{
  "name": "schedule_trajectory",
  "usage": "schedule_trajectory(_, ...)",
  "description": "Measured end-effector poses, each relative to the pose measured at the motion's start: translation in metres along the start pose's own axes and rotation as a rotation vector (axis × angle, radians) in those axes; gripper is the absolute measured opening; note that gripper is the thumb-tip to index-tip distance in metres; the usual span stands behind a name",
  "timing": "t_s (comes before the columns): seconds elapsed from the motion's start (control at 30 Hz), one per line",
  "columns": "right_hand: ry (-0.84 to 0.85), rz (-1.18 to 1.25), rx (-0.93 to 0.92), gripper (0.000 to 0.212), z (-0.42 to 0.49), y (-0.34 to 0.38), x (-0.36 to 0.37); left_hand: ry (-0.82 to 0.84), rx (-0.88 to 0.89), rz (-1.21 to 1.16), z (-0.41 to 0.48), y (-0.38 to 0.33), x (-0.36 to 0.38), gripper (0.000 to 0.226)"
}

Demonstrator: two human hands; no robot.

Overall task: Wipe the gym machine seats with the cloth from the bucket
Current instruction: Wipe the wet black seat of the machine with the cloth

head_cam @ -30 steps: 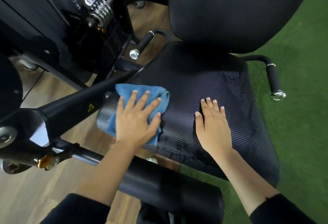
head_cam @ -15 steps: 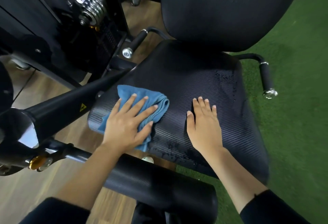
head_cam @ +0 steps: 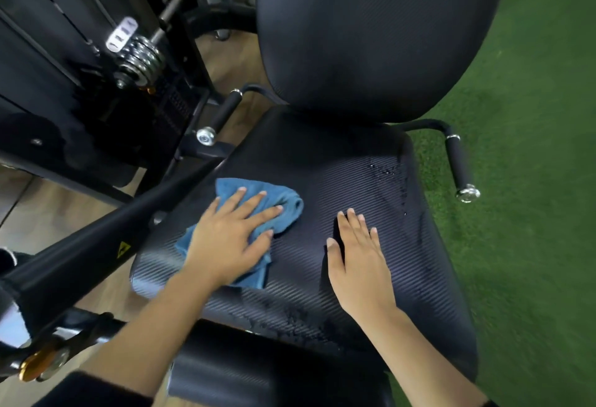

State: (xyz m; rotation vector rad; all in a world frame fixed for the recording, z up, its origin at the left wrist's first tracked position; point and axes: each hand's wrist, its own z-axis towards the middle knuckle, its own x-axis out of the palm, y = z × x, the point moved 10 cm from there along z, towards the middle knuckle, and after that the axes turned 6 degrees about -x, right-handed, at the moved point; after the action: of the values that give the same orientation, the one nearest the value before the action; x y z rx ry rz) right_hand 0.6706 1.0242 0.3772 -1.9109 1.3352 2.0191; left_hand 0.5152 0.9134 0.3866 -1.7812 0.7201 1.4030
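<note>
left hand: flat on top of the cloth, fingers spread and straight, just pressing down, not curled round it

cloth: blue and kinda bunched up, sitting on the left-front part of the seat. It's mostly under the palm, with bits poking out past the fingertips and by the wrist

right hand: palm down on bare seat just beside the cloth, not touching it, fingers straight and close together, holding nothing

seat: black ribbed vinyl, both hands on it

drops: a scatter of water near the seat's back right corner

wet patch: more speckles along the front edge, between the two forearms

backrest: big black rounded pad standing up behind the seat

handles: one on the turf side, one on the machine side, both black with chrome end caps

frame bar: black, runs diagonally past the seat's left edge, has a yellow warning sticker

turf: green, right of the seat

wood floor: left, under the frame
</note>
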Motion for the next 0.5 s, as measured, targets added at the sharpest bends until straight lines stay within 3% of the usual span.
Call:
schedule_trajectory(0.13, -0.010, -0.007, 0.022, 0.054, 0.008, -0.006, -0.001, 0.038, -0.230, 0.043, 0.038, 0.027, 0.001, 0.062)
schedule_trajectory(0.33, -0.071, 0.030, 0.084, 0.053, 0.029, -0.011, -0.004, 0.045, -0.051, 0.072, 0.048, 0.007, 0.011, 0.055)
schedule_trajectory(0.5, -0.085, 0.010, 0.143, 0.057, 0.034, -0.009, 0.002, 0.085, -0.243, 0.087, 0.094, 0.041, 0.013, 0.063)
